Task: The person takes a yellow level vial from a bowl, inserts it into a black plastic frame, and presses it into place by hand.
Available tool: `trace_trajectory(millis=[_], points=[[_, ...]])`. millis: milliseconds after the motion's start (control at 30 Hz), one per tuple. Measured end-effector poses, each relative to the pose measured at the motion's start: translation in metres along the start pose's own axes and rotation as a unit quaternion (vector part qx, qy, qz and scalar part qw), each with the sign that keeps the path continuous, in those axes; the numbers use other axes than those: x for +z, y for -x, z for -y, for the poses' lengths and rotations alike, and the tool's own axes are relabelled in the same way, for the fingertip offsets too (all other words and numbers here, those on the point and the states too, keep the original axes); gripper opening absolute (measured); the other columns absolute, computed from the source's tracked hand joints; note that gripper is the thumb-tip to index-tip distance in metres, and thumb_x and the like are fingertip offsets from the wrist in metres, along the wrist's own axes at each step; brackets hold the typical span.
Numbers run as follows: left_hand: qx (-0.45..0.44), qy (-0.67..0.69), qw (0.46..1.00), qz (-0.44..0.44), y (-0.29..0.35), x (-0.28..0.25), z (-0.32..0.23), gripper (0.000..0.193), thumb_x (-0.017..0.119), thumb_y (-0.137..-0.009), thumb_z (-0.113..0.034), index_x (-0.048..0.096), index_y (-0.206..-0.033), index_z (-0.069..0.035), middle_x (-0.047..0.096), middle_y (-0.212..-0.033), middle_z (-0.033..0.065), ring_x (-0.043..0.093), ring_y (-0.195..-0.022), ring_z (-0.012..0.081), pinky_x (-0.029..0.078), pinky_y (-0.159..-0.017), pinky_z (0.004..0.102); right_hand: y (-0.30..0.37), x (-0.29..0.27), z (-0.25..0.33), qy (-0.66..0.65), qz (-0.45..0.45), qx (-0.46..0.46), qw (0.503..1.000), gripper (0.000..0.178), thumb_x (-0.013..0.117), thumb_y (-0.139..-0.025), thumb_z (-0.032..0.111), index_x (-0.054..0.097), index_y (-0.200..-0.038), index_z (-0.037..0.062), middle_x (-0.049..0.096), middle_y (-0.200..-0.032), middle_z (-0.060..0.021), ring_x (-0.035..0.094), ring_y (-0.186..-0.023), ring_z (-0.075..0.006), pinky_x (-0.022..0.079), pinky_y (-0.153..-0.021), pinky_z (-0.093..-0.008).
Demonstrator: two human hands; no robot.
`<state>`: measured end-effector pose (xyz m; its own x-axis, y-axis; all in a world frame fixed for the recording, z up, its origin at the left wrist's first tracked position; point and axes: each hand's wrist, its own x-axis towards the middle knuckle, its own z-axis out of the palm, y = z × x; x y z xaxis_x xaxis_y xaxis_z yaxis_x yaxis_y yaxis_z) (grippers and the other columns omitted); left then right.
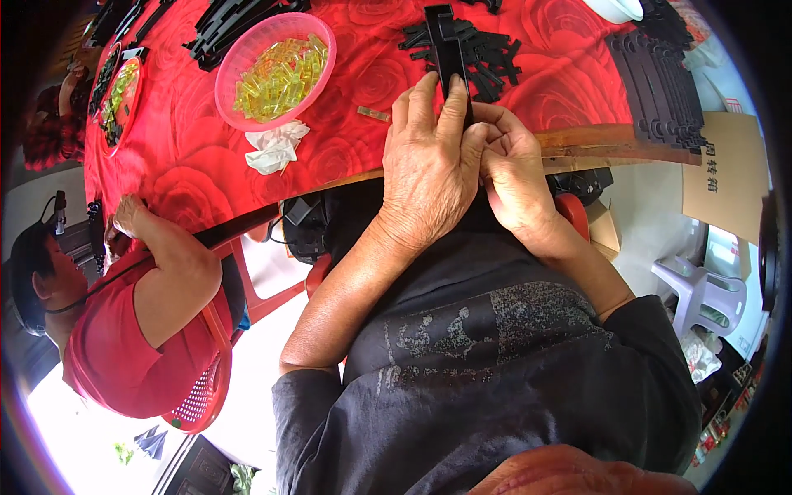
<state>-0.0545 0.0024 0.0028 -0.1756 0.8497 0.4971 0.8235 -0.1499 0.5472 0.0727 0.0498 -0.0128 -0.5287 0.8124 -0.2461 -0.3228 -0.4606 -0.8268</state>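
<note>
A long black plastic channel-shaped piece (446, 51) points away from me at the table's near edge. My left hand (427, 165) is closed on its near end, index and middle fingers laid along it. My right hand (518, 177) sits right beside it, thumb and fingers pinched together below the left thumb; whatever is between them is hidden. Just beyond the piece lies a loose pile of small black plastic parts (487, 54). A small clear yellowish vial-like piece (374, 113) lies on the cloth left of my fingers.
Left on the red rose-patterned cloth (363, 78) stand a pink basket (224, 82) of yellow clear pieces and crumpled white tissue (275, 147). Stacked black strips (656, 87) lie at the right edge. A co-worker in red (148, 346) sits at left; a cardboard box (730, 173) stands right.
</note>
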Motion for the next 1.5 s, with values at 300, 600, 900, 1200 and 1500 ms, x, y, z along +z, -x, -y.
trace_trajectory(millis=[300, 600, 900, 1200, 1500], points=[[-0.191, 0.213, 0.954, -0.092, -0.002, 0.008, -0.001, 0.033, 0.063, -0.090, -0.012, 0.056, -0.115, 0.007, 0.063, -0.107, 0.0269, 0.064, -0.101, 0.0373, 0.052, -0.083, 0.0412, -0.001, 0.007, 0.000, -0.027, -0.010, -0.029, 0.999, 0.042, 0.063, -0.084, -0.012, 0.049, -0.123, -0.0043, 0.061, -0.115, -0.0116, 0.062, -0.105, -0.0172, 0.053, -0.091, -0.0280], [-0.300, 0.315, 0.900, 0.018, -0.002, 0.007, 0.000, 0.024, 0.058, -0.095, -0.016, 0.058, -0.103, 0.006, 0.066, -0.075, 0.0179, 0.069, -0.069, 0.0225, 0.051, -0.060, 0.0347, 0.008, 0.006, -0.001, -0.001, 0.006, -0.022, 1.000, 0.039, 0.065, -0.085, -0.008, 0.051, -0.121, -0.0033, 0.060, -0.112, -0.0088, 0.060, -0.103, -0.0153, 0.050, -0.092, -0.0274], [-0.255, 0.282, 0.921, 0.081, 0.015, 0.004, -0.006, 0.015, 0.059, -0.092, -0.011, 0.055, -0.093, 0.004, 0.063, -0.067, 0.0221, 0.066, -0.064, 0.0362, 0.048, -0.055, 0.0425, -0.004, 0.004, 0.027, 0.048, -0.029, -0.081, 0.995, 0.041, 0.049, -0.103, 0.028, 0.051, -0.130, -0.0026, 0.061, -0.122, -0.0136, 0.056, -0.117, -0.0211, 0.043, -0.102, -0.0347], [-0.310, 0.359, 0.872, 0.123, 0.023, 0.007, -0.024, 0.016, 0.052, -0.099, -0.012, 0.056, -0.102, 0.003, 0.061, -0.072, 0.0058, 0.060, -0.065, 0.0114, 0.048, -0.058, 0.0271, -0.002, -0.002, 0.031, 0.092, 0.012, -0.032, 0.995, 0.036, 0.049, -0.103, 0.033, 0.057, -0.117, 0.0009, 0.068, -0.110, -0.0155, 0.068, -0.087, -0.0142, 0.056, -0.056, -0.0222], [-0.328, 0.417, 0.841, 0.104, 0.028, 0.016, -0.031, 0.015, 0.045, -0.102, -0.011, 0.052, -0.097, 0.001, 0.057, -0.070, 0.0033, 0.055, -0.059, 0.0088, 0.046, -0.055, 0.0242, 0.007, 0.003, 0.032, 0.118, -0.003, -0.083, 0.990, 0.029, 0.048, -0.104, 0.025, 0.056, -0.113, -0.0015, 0.068, -0.110, -0.0165, 0.070, -0.092, -0.0177, 0.055, -0.046, -0.0229]])
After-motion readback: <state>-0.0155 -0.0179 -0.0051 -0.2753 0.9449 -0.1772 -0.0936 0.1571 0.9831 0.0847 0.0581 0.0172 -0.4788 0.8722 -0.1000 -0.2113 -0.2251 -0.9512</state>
